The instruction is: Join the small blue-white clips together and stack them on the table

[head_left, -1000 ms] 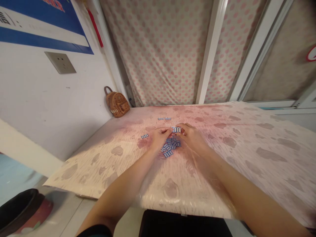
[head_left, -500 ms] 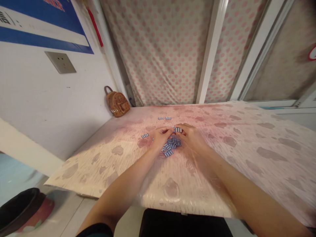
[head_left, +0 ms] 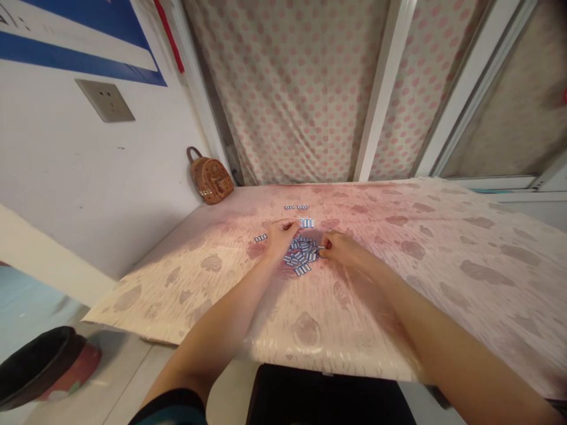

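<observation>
My left hand point(head_left: 282, 235) is closed in a pinch on a short strip of blue-and-white pieces point(head_left: 307, 223), held upright above the table. Below and between my hands lies a loose pile of small blue-and-white striped pieces point(head_left: 303, 254). At the right edge of that pile, the fingers of my right hand point(head_left: 339, 247) are pinched together on one of the striped pieces point(head_left: 321, 248). A single striped piece point(head_left: 261, 238) lies apart, left of my left hand. Farther back, a short row of similar pieces point(head_left: 296, 207) rests on the tablecloth.
The table point(head_left: 212, 307) has a patterned pink and cream cover. A small brown backpack-shaped bag point(head_left: 211, 180) stands at its back left corner by the wall. Dotted curtains point(head_left: 301, 88) hang behind. A dark-lined bin point(head_left: 48, 369) stands on the floor at left.
My right hand has let go of the strip and moved down to the pile's right side. My left hand keeps the strip, shifted slightly left. The camera view has tilted a little.
</observation>
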A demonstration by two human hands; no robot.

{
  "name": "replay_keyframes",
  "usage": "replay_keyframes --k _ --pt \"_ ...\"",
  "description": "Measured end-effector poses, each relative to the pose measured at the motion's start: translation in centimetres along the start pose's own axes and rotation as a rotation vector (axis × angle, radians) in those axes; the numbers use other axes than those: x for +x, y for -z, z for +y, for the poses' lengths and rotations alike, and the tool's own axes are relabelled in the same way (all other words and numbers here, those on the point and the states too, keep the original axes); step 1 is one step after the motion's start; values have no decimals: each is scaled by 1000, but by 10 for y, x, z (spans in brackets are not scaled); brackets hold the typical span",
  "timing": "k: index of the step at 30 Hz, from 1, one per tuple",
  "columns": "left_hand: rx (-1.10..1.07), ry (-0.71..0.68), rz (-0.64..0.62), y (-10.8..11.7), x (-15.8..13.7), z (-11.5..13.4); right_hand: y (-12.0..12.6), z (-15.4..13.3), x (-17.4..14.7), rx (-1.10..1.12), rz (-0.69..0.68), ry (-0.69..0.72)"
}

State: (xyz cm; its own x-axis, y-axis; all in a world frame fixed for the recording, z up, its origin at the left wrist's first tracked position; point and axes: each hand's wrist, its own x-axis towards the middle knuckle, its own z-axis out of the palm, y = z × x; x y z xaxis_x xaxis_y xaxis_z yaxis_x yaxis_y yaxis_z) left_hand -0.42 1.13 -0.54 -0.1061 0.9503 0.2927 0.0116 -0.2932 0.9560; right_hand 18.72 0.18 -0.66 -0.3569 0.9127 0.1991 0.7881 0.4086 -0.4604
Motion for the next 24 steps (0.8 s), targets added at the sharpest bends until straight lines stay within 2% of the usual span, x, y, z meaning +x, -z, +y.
replay_keyframes --k 3,9,14,17,19,24 --pt "9 -2 13 -1 -1 1 5 1 1 65 12 -6" --pt "4 30 27 0 -1 2 18 12 4 222 181 -29" --pt "57 -20 24 1 3 -7 21 6 6 660 160 -151" --pt "87 -34 -2 -1 1 -9 19 -3 4 825 117 -122" --pt "101 -45 -24 -3 -3 -6 19 -8 2 790 140 -98" --pt "105 -19 -29 -11 -14 6 19 -18 -4 483 271 -95"
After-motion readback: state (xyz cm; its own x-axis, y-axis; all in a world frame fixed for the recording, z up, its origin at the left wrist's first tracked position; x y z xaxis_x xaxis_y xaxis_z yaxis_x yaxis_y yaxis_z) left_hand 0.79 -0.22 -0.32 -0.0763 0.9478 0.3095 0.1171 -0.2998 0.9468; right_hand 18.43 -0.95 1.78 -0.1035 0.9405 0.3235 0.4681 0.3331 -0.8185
